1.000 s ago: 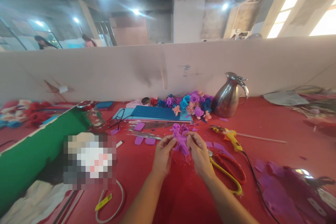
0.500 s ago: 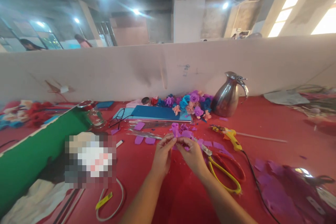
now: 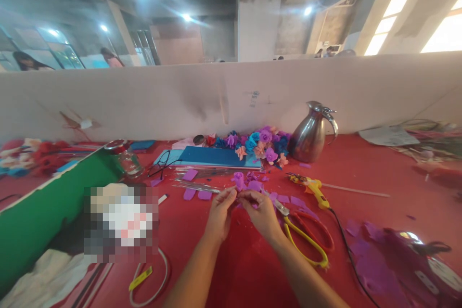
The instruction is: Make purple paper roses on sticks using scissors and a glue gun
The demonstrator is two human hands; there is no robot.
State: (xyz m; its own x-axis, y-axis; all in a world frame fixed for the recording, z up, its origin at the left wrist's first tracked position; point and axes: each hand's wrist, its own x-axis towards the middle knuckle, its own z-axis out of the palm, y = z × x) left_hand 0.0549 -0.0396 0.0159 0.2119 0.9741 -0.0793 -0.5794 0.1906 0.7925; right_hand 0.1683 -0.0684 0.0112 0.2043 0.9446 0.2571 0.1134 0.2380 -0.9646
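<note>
A purple flower (image 3: pixel 238 180), apparently crepe paper, is held up over the middle of a red counter (image 3: pixel 249 274). It looks light, soft and easily crushed, so it is best gripped low, below the petals. The left hand (image 3: pixel 221 209), at seven o'clock from it, and the right hand (image 3: pixel 262 209), at five, have fingers pinched together at its base; the fingertips' exact contact is hidden. Forearms slant inward, thumbs meeting. Scissors (image 3: pixel 287 224) lie toward four o'clock, a yellow glue gun (image 3: pixel 317 192) at three, finished flowers (image 3: pixel 265 144) at one.
</note>
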